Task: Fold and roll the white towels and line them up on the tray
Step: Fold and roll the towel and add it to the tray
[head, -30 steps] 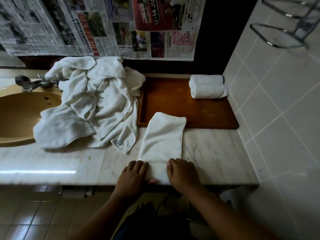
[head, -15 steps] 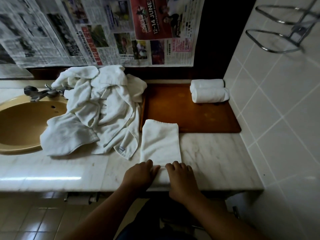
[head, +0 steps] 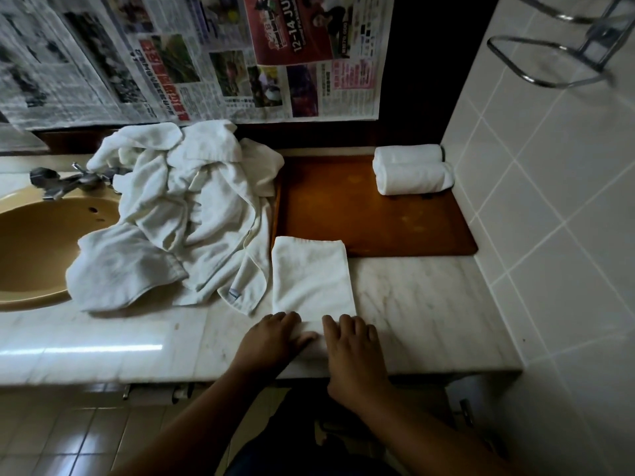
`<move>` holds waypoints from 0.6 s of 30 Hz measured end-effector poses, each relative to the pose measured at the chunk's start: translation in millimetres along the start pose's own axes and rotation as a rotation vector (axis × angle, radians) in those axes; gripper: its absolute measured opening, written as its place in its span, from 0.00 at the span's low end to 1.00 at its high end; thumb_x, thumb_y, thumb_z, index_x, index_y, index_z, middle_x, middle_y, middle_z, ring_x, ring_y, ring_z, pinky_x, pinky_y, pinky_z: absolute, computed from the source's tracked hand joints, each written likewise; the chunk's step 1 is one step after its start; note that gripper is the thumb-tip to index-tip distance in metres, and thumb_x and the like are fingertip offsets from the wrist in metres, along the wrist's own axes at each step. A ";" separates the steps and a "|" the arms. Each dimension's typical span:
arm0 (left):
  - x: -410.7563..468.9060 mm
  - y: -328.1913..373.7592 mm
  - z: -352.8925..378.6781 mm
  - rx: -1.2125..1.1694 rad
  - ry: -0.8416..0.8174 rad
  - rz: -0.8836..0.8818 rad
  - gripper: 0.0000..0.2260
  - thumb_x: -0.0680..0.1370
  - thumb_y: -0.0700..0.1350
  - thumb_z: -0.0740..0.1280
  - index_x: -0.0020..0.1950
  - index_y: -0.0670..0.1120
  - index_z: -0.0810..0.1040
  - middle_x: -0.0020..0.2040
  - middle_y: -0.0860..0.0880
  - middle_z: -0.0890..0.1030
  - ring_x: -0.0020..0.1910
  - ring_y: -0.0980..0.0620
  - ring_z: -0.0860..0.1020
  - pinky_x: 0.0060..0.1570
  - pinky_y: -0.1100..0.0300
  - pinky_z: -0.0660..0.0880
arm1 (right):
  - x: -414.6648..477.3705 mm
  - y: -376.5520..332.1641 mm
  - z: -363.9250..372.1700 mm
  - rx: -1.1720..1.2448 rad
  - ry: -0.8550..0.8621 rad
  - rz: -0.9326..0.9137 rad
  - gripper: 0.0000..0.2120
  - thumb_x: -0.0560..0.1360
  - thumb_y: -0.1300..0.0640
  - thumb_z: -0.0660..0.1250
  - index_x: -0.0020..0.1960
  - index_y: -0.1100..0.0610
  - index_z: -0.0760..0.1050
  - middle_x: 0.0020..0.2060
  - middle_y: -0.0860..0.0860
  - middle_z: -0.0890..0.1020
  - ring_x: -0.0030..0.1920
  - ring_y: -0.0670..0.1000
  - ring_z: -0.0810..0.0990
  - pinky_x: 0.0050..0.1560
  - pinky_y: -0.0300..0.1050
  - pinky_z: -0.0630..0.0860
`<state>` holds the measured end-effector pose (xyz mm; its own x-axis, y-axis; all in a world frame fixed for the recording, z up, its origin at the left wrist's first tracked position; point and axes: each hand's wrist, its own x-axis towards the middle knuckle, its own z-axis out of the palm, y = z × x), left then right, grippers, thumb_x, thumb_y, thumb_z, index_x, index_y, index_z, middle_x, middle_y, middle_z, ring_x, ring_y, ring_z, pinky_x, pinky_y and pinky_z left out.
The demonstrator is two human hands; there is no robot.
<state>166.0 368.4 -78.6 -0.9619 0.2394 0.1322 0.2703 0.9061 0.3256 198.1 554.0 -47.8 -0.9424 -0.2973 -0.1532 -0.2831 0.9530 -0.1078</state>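
A folded white towel lies as a long strip on the marble counter, its far end overlapping the front edge of the brown wooden tray. Its near end is rolled up under my hands. My left hand grips the left part of the roll, thumb against it. My right hand curls its fingers over the right part. Two rolled white towels lie side by side at the tray's far right corner.
A heap of loose white towels covers the counter left of the tray and spills over the yellow sink and the faucet. A tiled wall with a wire rack bounds the right side. Newspaper covers the back wall.
Both hands have moved away from the counter's edge, rolling the towel's near end toward the tray. The flat part of the strip has grown shorter.
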 end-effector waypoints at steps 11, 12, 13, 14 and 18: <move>-19.0 3.3 10.6 0.158 0.130 0.148 0.32 0.79 0.69 0.52 0.64 0.43 0.73 0.56 0.44 0.78 0.53 0.44 0.75 0.46 0.51 0.78 | 34.5 15.7 -21.1 0.018 -0.123 -0.018 0.30 0.67 0.52 0.74 0.64 0.54 0.64 0.58 0.55 0.74 0.58 0.59 0.74 0.57 0.54 0.71; -21.6 2.6 11.0 0.154 0.124 0.124 0.33 0.78 0.70 0.52 0.64 0.43 0.72 0.56 0.44 0.78 0.53 0.43 0.75 0.46 0.51 0.79 | 37.0 16.4 -23.7 0.012 -0.128 -0.035 0.31 0.67 0.51 0.75 0.64 0.54 0.64 0.57 0.55 0.74 0.58 0.59 0.74 0.57 0.54 0.71; -22.1 2.8 12.5 0.142 0.111 0.094 0.33 0.77 0.71 0.52 0.64 0.43 0.72 0.55 0.44 0.79 0.52 0.43 0.77 0.45 0.50 0.80 | 38.7 17.7 -24.0 0.009 -0.131 -0.046 0.31 0.67 0.51 0.75 0.64 0.54 0.64 0.57 0.55 0.74 0.57 0.59 0.74 0.57 0.54 0.71; -20.1 2.4 13.6 0.122 0.090 0.069 0.33 0.76 0.71 0.54 0.62 0.43 0.73 0.53 0.44 0.79 0.50 0.43 0.78 0.43 0.50 0.80 | 39.6 18.5 -23.3 0.012 -0.128 -0.050 0.31 0.67 0.50 0.75 0.64 0.54 0.64 0.57 0.55 0.73 0.57 0.59 0.74 0.56 0.54 0.71; -5.2 0.7 6.9 0.019 0.001 -0.023 0.35 0.74 0.76 0.51 0.54 0.46 0.76 0.46 0.49 0.78 0.44 0.45 0.78 0.36 0.53 0.75 | 27.8 14.0 -10.9 0.008 -0.039 -0.046 0.38 0.64 0.51 0.76 0.69 0.53 0.62 0.62 0.57 0.69 0.61 0.60 0.70 0.58 0.54 0.71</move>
<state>170.9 370.1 -85.5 -0.9678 0.2176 0.1262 0.2469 0.9179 0.3106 166.0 559.7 -42.9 -0.9205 -0.3434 -0.1862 -0.3249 0.9377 -0.1234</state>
